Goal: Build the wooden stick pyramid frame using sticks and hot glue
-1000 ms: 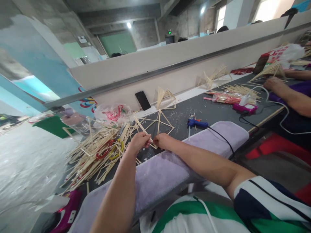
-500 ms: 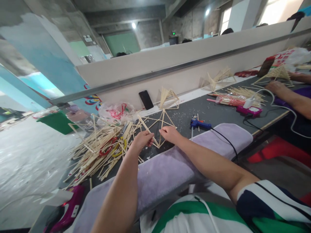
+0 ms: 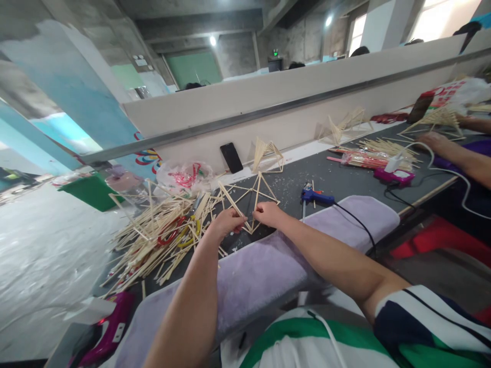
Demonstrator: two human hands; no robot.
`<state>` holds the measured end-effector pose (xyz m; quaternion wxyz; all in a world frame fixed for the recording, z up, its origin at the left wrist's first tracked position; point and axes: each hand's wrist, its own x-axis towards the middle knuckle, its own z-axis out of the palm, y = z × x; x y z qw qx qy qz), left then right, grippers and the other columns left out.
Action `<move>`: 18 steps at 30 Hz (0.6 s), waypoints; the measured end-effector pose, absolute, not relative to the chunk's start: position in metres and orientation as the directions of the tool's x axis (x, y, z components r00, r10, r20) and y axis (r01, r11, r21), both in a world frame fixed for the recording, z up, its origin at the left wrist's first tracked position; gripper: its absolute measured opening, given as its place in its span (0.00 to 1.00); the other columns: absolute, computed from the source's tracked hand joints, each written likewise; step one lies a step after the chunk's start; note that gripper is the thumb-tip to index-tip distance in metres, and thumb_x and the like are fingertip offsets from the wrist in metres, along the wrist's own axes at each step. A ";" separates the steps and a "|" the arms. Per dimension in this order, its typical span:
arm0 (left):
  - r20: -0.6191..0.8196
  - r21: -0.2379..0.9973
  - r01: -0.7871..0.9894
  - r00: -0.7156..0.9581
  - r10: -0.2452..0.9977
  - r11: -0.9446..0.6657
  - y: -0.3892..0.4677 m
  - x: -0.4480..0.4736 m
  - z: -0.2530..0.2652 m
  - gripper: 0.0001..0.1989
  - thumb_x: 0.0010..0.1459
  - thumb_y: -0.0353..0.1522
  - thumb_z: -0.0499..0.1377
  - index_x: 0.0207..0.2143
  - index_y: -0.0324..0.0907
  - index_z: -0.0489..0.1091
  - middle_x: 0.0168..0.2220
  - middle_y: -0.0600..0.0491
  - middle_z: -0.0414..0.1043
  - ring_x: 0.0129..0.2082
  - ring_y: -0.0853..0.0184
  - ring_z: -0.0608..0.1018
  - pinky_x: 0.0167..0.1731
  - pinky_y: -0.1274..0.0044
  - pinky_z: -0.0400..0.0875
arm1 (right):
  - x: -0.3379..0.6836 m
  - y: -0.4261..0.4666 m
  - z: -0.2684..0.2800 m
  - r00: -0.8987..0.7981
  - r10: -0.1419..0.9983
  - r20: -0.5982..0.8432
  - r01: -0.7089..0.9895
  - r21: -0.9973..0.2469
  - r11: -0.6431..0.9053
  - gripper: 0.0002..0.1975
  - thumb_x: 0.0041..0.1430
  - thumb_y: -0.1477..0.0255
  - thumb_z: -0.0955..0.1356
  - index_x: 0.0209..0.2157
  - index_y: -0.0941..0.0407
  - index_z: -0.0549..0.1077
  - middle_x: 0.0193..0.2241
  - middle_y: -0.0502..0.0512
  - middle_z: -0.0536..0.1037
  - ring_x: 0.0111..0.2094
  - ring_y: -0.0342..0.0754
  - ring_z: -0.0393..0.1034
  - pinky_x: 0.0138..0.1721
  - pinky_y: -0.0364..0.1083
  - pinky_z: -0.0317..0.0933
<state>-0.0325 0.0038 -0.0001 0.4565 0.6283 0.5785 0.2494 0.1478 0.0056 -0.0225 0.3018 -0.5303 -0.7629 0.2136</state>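
A frame of thin wooden sticks (image 3: 259, 185) stands on the dark tabletop, its near corner toward me. My left hand (image 3: 229, 223) is closed in a pinch at its left sloping stick, low near that corner. Opposite it, my right hand (image 3: 267, 213) pinches an upright stick of the same frame, fingertips just right of the corner. The fingertips are small in view, so any tiny piece between them is hidden. A blue glue gun (image 3: 316, 196) lies right of my right hand. Left of my left hand spreads a pile of loose wooden sticks (image 3: 153, 245).
Scissors with red and yellow handles (image 3: 188, 234) lie in the pile. A phone (image 3: 231, 157) leans on the partition beside a finished-looking stick model (image 3: 264, 153). A lilac padded cushion (image 3: 261, 276) lines the near edge. At right, a person's hand (image 3: 435, 143) touches another stick model.
My left hand has shifted slightly right along the frame, closer to the near corner. My right hand has moved slightly lower and right. The frame stays in place.
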 end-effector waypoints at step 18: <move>-0.165 0.870 0.490 0.187 0.968 0.053 0.001 -0.032 0.006 0.17 0.44 0.44 0.61 0.23 0.38 0.66 0.18 0.55 0.67 0.16 0.72 0.69 0.18 0.80 0.63 | 0.147 0.006 -0.023 -0.302 0.932 0.198 0.678 -0.643 0.357 0.12 0.54 0.70 0.62 0.30 0.58 0.75 0.25 0.52 0.77 0.25 0.43 0.68 0.26 0.39 0.54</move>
